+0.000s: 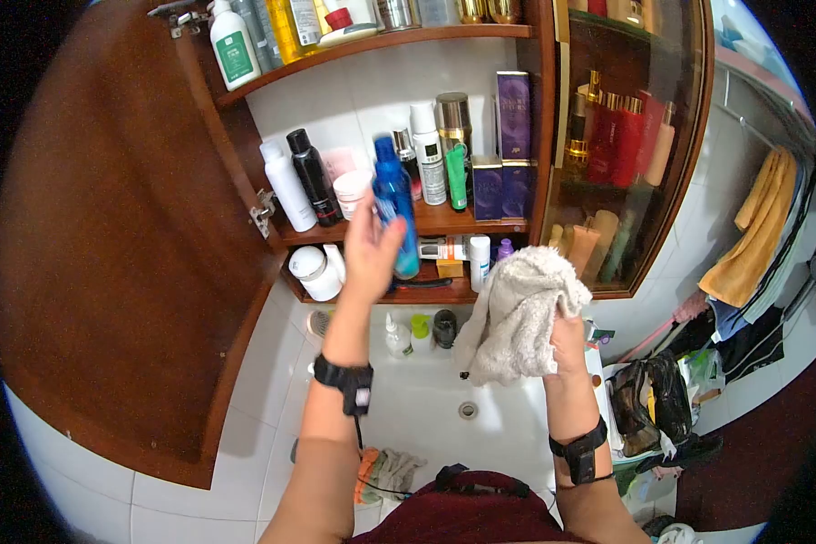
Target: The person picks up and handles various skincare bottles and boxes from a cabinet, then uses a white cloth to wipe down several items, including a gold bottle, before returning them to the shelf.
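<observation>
My left hand (372, 249) is raised in front of the cabinet, closed on a blue bottle (394, 199) with a blue cap. The bottle is upright, slightly tilted and smeared by motion, and overlaps the middle and lower shelves. My right hand (567, 344) grips a bunched light grey towel (521, 313) over the sink; the cloth hides most of its fingers. Close to my left hand, a white jar with a pink label (352, 192) stands on the middle shelf. A black spray can (312, 177) and a white spray can (287, 186) are left of the jar.
The wooden cabinet door (118, 245) hangs open at left. Purple boxes (514, 118) stand at the middle shelf's right end. Below are a white sink (426, 390) and small bottles (397, 337) along its back. An orange towel (757, 227) hangs at right.
</observation>
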